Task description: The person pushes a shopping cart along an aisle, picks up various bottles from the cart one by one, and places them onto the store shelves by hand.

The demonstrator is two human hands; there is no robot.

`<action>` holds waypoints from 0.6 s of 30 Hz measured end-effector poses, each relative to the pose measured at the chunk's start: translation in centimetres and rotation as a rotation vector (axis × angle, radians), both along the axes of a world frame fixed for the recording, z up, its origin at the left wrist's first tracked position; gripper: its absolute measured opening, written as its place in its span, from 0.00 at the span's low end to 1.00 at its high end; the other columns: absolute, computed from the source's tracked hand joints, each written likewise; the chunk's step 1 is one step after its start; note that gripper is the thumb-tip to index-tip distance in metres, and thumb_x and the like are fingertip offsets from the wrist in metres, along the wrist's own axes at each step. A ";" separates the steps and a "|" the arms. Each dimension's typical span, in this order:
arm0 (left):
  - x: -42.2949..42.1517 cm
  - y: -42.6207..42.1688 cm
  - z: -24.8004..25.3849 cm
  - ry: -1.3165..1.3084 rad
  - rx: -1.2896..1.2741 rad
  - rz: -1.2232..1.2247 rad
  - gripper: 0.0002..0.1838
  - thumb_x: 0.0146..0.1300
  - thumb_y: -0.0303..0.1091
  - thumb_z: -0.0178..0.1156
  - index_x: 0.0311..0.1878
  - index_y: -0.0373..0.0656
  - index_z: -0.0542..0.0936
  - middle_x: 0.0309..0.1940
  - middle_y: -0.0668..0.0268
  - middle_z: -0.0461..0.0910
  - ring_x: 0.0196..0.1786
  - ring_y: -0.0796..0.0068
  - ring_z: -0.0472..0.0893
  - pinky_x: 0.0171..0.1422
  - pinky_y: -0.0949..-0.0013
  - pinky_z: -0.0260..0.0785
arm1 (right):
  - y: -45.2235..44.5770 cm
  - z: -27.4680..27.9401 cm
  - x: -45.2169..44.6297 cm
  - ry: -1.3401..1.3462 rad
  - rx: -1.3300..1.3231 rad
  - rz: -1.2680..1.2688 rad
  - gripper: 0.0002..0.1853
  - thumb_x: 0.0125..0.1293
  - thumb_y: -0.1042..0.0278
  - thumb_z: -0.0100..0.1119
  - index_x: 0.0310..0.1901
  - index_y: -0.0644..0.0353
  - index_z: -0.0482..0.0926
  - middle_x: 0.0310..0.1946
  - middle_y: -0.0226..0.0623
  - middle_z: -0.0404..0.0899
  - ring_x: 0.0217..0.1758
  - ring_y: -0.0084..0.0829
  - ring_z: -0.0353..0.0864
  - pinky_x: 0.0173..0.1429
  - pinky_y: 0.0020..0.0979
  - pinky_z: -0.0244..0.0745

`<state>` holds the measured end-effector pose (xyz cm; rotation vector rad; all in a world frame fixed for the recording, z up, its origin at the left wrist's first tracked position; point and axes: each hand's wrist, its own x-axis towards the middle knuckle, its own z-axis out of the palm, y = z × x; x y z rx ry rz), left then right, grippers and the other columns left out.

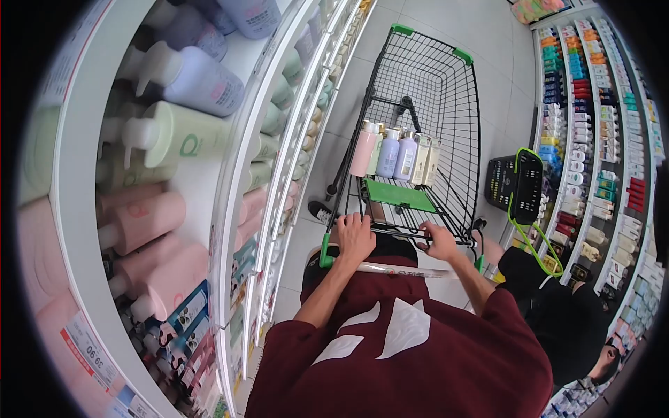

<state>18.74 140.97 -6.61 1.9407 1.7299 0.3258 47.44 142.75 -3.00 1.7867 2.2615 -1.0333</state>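
Note:
A black wire shopping cart with green corners stands in front of me. My left hand is closed, its fingers curled over the wire edge near the handle. My right hand grips the wire frame on the other side, thumb and fingers bent around it. Both forearms pass over the cart's handle bar, close to my body. Behind the green seat flap several pump bottles stand upright in a row: a pink bottle, a pale green one, lavender bottles and cream bottles.
At left, a shelf holds several pump bottles in lavender, green and pink. On the right, another person in black is beside a black basket with green handles. Stocked shelves line that side. Grey tiled floor lies ahead.

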 end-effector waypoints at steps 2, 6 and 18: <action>-0.1 1.1 0.1 -0.019 -0.032 0.000 0.15 0.51 0.35 0.66 0.42 0.41 0.80 0.40 0.58 0.76 0.51 0.58 0.75 0.68 0.48 0.59 | 3.5 0.7 1.8 0.219 -0.418 0.052 0.32 0.52 0.72 0.65 0.63 0.54 0.72 0.36 0.36 0.82 0.40 0.36 0.82 0.51 0.38 0.77; 0.1 2.6 2.5 -0.009 -0.112 -0.050 0.22 0.54 0.35 0.66 0.52 0.38 0.79 0.47 0.55 0.77 0.60 0.54 0.74 0.80 0.39 0.46 | 12.0 -3.0 4.3 0.569 -0.842 -0.219 0.33 0.59 0.66 0.57 0.68 0.64 0.69 0.44 0.42 0.85 0.47 0.32 0.82 0.54 0.33 0.77; 3.8 7.0 3.8 0.051 -0.128 0.057 0.21 0.57 0.32 0.63 0.55 0.39 0.79 0.56 0.55 0.77 0.68 0.56 0.71 0.81 0.41 0.46 | 32.4 -27.8 -4.8 0.306 -0.401 -0.514 0.50 0.52 0.48 0.77 0.68 0.76 0.68 0.64 0.59 0.75 0.68 0.46 0.76 0.71 0.38 0.70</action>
